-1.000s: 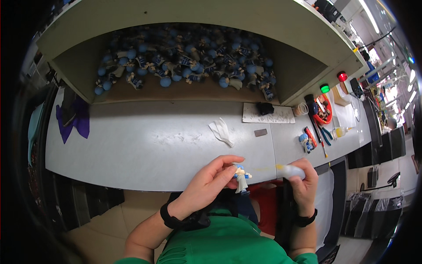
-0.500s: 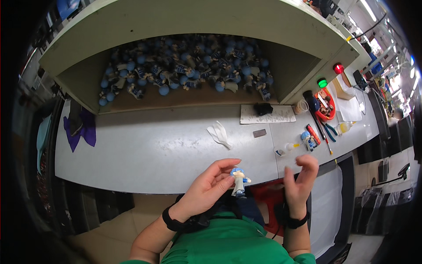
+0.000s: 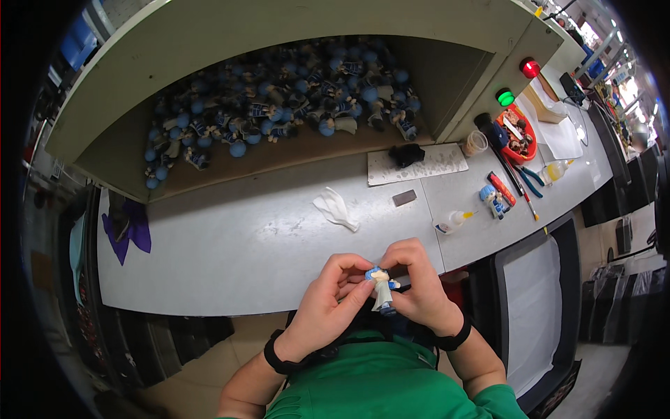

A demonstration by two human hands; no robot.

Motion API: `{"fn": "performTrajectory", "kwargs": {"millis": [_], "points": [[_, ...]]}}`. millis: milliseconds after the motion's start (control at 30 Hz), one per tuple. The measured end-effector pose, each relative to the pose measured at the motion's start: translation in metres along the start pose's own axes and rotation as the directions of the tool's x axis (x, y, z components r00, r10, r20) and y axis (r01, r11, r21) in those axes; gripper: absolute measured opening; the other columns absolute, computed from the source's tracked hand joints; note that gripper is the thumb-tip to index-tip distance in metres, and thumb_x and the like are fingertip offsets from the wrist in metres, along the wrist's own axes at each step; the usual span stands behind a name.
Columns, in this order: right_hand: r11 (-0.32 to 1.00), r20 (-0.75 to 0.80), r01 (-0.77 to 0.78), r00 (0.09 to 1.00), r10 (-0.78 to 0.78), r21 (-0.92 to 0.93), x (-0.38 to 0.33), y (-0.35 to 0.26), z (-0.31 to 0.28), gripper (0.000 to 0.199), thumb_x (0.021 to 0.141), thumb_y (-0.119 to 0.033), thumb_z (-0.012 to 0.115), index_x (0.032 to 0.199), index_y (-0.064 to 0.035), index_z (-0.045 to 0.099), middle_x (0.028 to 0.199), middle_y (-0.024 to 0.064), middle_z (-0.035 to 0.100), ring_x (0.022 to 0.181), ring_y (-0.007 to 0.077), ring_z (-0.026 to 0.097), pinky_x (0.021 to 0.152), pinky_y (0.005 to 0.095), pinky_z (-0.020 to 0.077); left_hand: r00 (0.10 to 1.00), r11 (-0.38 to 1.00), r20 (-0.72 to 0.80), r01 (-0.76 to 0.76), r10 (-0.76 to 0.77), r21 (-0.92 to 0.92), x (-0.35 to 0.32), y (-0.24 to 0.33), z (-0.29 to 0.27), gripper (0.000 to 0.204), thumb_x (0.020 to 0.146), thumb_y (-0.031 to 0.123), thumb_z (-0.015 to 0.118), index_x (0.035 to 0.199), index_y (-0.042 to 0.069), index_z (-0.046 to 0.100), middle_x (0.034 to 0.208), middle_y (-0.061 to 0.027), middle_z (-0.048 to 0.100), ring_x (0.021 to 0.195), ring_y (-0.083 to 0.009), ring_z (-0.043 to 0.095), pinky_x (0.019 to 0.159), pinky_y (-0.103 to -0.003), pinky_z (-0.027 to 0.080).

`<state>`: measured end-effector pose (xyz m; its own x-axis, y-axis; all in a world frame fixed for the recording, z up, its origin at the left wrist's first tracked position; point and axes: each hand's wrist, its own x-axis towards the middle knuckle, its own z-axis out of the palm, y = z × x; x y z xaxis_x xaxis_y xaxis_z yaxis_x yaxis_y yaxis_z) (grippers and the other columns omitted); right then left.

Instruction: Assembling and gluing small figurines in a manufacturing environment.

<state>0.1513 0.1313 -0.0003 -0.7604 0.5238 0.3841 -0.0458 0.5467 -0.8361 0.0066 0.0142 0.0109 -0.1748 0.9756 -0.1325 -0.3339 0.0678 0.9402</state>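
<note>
A small toy figurine (image 3: 382, 295) with blue hair, a pale grey cape and blue sleeves is upright between my hands, just off the table's front edge. My left hand (image 3: 329, 299) pinches it at the head from the left, thumb against its side. On the other side, my right hand (image 3: 421, 288) has closed in, its fingers at the head and its thumb near the figurine's arm. Part of the figurine is hidden by my fingers.
A grey-white cabinet (image 3: 279, 24) holds a heap of similar figurines at the back. On the table (image 3: 209, 272) lie a white cloth (image 3: 336, 209), a grey block (image 3: 404, 198) and a dropper bottle (image 3: 452, 222). Further right are another figurine (image 3: 494, 202), blue-handled pliers (image 3: 532, 179) and a red basket (image 3: 532, 143).
My right hand has come in from the right, where it was raised and apart, and now meets the figurine. My left hand keeps its hold. The whole view has shifted and turned slightly.
</note>
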Motion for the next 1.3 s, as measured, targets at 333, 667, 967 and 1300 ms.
{"fn": "performTrajectory", "kwargs": {"millis": [333, 667, 967, 1300], "points": [[0.998, -0.036, -0.042, 0.998, 0.044, 0.041, 0.0015, 0.0022, -0.0029, 0.040, 0.070, 0.009, 0.070, 0.104, -0.0029, 0.052, 0.101, 0.0108, 0.052, 0.088, 0.0226, 0.058, 0.074, 0.0305, 0.0539, 0.998, 0.996, -0.059, 0.014, -0.009, 0.086, 0.0028, -0.0008, 0.0032, 0.025, 0.097, 0.007, 0.056, 0.118, 0.000, 0.045, 0.114, -0.0113, 0.059, 0.104, -0.0133, 0.059, 0.089, -0.026, 0.050], [0.996, 0.004, -0.062, 0.998, 0.062, 0.067, 0.0006, 0.0033, -0.0070, 0.039, 0.068, 0.014, 0.064, 0.103, -0.0014, 0.053, 0.099, 0.0116, 0.053, 0.086, 0.0222, 0.060, 0.073, 0.0305, 0.0551, 0.997, 0.989, -0.063, 0.063, -0.055, 0.135, 0.0042, 0.0052, 0.0052, 0.023, 0.096, 0.007, 0.057, 0.116, 0.000, 0.048, 0.114, -0.0114, 0.060, 0.107, -0.0157, 0.060, 0.093, -0.029, 0.051], [0.989, 0.011, -0.098, 0.995, 0.097, 0.108, 0.0008, 0.0046, -0.0063, 0.037, 0.069, 0.012, 0.065, 0.101, -0.0016, 0.053, 0.098, 0.0114, 0.053, 0.085, 0.0228, 0.060, 0.073, 0.0309, 0.0546, 0.997, 0.988, -0.055, 0.070, -0.063, 0.136, 0.0050, 0.0044, 0.0041, 0.023, 0.096, 0.007, 0.057, 0.116, 0.000, 0.048, 0.114, -0.0110, 0.060, 0.106, -0.0146, 0.060, 0.092, -0.027, 0.050], [0.987, 0.016, -0.100, 0.995, 0.098, 0.122, 0.0013, 0.0048, -0.0076, 0.037, 0.068, 0.012, 0.065, 0.100, -0.0019, 0.053, 0.098, 0.0112, 0.053, 0.085, 0.0227, 0.060, 0.073, 0.0306, 0.0538, 0.995, 0.984, -0.055, 0.090, -0.083, 0.156, 0.0055, 0.0079, 0.0063, 0.024, 0.095, 0.003, 0.057, 0.116, 0.002, 0.045, 0.114, -0.0093, 0.058, 0.100, -0.0104, 0.058, 0.086, -0.024, 0.050]]}}
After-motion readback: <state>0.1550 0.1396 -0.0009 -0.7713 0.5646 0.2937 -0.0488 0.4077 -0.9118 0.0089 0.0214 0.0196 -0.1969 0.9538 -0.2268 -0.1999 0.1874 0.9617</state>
